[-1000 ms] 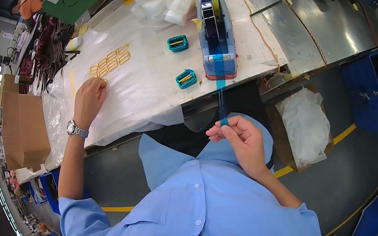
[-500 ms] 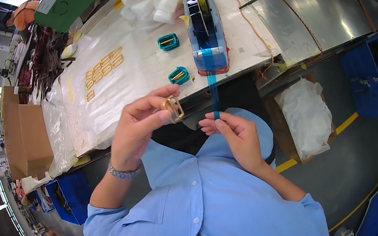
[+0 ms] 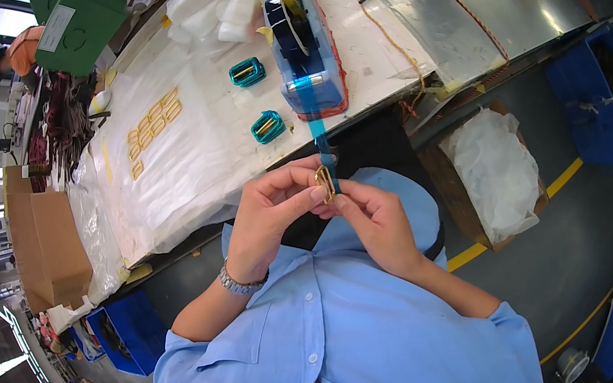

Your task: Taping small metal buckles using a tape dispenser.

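Observation:
Between thumb and fingers my left hand pinches a gold metal buckle. Close against it, my right hand grips the free end of a blue-green tape strip. The strip runs up to a blue tape dispenser at the table's edge and is still joined to it. Buckle and tape meet at my fingertips, which partly hide the contact. Two buckle bundles wrapped in teal tape, one farther and one nearer, lie on the table left of the dispenser.
Several gold buckles lie in rows on plastic sheeting over the white table. A carton lined with white plastic stands on the floor at right. Blue bins and an open brown carton stand around the table.
My left hand has moved right with the buckle, bringing it to the tape end in my right hand. The whole view has shifted slightly, moving the table leftward in the picture.

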### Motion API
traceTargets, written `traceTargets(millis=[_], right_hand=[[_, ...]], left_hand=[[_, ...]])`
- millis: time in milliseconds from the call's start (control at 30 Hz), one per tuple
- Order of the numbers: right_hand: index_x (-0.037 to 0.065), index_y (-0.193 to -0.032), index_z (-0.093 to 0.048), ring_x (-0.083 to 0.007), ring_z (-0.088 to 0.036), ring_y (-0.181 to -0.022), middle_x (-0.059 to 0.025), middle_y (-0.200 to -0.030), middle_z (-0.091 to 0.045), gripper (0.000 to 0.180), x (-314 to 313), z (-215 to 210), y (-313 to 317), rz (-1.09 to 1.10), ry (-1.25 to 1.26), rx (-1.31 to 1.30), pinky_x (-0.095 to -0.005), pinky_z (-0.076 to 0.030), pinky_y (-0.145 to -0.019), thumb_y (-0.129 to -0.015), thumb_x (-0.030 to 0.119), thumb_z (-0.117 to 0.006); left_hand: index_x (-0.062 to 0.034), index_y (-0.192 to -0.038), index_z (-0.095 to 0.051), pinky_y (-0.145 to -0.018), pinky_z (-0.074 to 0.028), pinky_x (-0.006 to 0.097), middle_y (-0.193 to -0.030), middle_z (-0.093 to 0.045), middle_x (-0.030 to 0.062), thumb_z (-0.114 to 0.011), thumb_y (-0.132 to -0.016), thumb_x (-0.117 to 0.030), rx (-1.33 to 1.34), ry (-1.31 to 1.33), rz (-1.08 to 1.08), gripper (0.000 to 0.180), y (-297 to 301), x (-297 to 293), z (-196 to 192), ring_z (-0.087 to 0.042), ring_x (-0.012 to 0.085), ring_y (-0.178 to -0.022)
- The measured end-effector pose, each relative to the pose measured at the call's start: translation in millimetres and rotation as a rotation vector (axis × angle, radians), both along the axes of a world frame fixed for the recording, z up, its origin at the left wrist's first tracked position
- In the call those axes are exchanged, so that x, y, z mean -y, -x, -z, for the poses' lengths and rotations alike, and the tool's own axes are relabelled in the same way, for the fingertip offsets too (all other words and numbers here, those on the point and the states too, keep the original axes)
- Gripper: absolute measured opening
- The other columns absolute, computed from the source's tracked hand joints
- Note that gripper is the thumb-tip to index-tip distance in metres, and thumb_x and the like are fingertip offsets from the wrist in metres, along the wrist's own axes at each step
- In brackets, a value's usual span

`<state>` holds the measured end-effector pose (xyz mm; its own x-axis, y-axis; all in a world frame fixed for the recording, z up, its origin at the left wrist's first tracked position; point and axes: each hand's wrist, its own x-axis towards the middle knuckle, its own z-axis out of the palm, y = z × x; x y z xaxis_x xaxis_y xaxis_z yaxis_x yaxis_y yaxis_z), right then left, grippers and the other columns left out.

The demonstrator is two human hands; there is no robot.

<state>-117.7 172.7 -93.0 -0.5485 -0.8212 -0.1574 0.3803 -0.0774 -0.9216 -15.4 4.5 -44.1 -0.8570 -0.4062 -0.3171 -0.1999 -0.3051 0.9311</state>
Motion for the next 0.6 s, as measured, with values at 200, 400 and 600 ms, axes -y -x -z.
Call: traceTargets(millis=[200, 400, 600], right_hand=[[-0.005, -0.137, -0.071, -0.0168, -0.078, -0.103, -0.0118, -0.108, -0.081, 0.03, -0.3, -3.9, 1.6, -0.015, -0.019, -0.039, -0.0303, -0.061, -0.093, -0.114, 0.009, -0.057], [-0.008, -0.138, -0.067, -0.0227, -0.078, -0.111, -0.0176, -0.121, -0.078, 0.032, -1.5, -2.6, 5.6, -0.068, 0.059, 0.176, -0.035, -0.062, -0.1, -0.115, 0.011, -0.055], [-0.007, -0.136, -0.065, -0.0355, -0.075, -0.123, -0.0245, -0.134, -0.073, 0.033, 1.8, 8.9, 13.7, -0.116, 0.238, 0.895, -0.0507, -0.058, -0.113, -0.115, 0.018, -0.057]], left_hand=[[0.0039, -0.109, -0.078, -0.102, -0.056, 0.032, -0.133, -0.075, 0.0168, -0.076, -0.101, -0.005, 0.007, -0.051, 0.015, 0.012, 6.6, 0.2, -1.5, -0.07, 0.0161, -0.117], [0.0044, -0.112, -0.078, -0.096, -0.059, 0.029, -0.126, -0.078, 0.014, -0.076, -0.103, -0.006, 0.062, -0.079, 0.042, 0.014, 9.7, 4.3, 0.0, -0.073, 0.0129, -0.103], [0.0045, -0.114, -0.077, -0.096, -0.058, 0.029, -0.125, -0.079, 0.014, -0.073, -0.105, -0.007, 0.072, -0.053, 0.07, 0.015, 13.3, 6.5, 1.0, -0.073, 0.013, -0.103]])
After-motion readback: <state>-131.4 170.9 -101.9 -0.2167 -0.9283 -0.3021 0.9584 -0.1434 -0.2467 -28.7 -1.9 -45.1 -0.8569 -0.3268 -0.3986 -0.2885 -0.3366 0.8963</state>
